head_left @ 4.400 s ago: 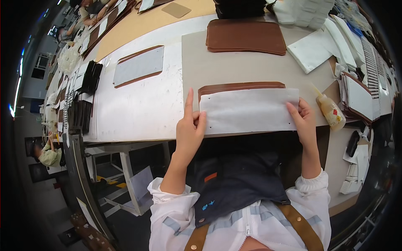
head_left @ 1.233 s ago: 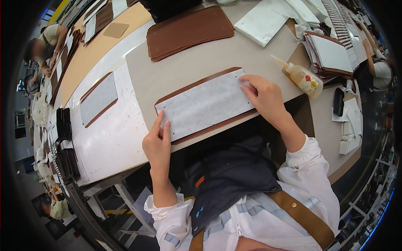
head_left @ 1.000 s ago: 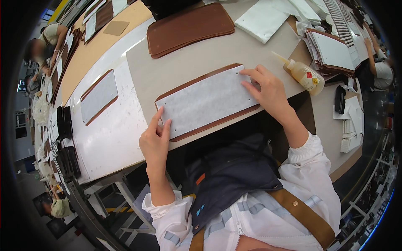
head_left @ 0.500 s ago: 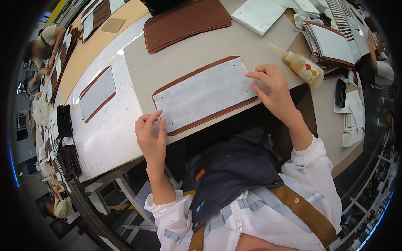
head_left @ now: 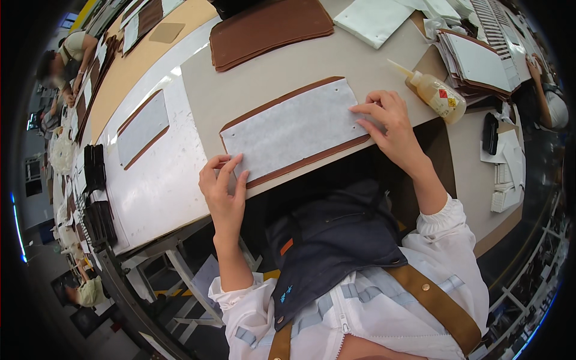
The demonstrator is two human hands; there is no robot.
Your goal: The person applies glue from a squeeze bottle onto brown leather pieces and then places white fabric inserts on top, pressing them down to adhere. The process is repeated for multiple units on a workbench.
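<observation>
Taking the sheet (head_left: pixel 291 129) as the clock's centre, a brown stack (head_left: pixel 270 33) sits near 12 o'clock and a white pad (head_left: pixel 372 21) at 1. A pile (head_left: pixel 477 63) of brown and white pieces spreads past 2. At 9, a smaller covered piece (head_left: pixel 144 129) lies well apart; black bundles (head_left: pixel 99 222) sit at 8. One co-worker (head_left: pixel 75 51) leans over pieces between 9 and 10; another is at 3, by the far right rim. Your right hand (head_left: pixel 390 126) stands between sheet and bottle (head_left: pixel 441 96), clear of the bottle.

The bottle, between 2 and 3, is translucent and yellowish, its long nozzle pointing to 10; you cannot tell how full it is.

The sheet lies flat before you near the table's front edge, slanting up from 8 to 2, pale grey-white, with two dark dots near its right end. A brown panel (head_left: pixel 282 101) shows under both long edges.

Your left hand (head_left: pixel 225 186), toward 7 to 8, rests fingertips at the sheet's left end, thumb and fingers narrowly parted. Your right hand, at 3, has thumb and forefinger narrowly parted by the right end; whether they touch is unclear.
</observation>
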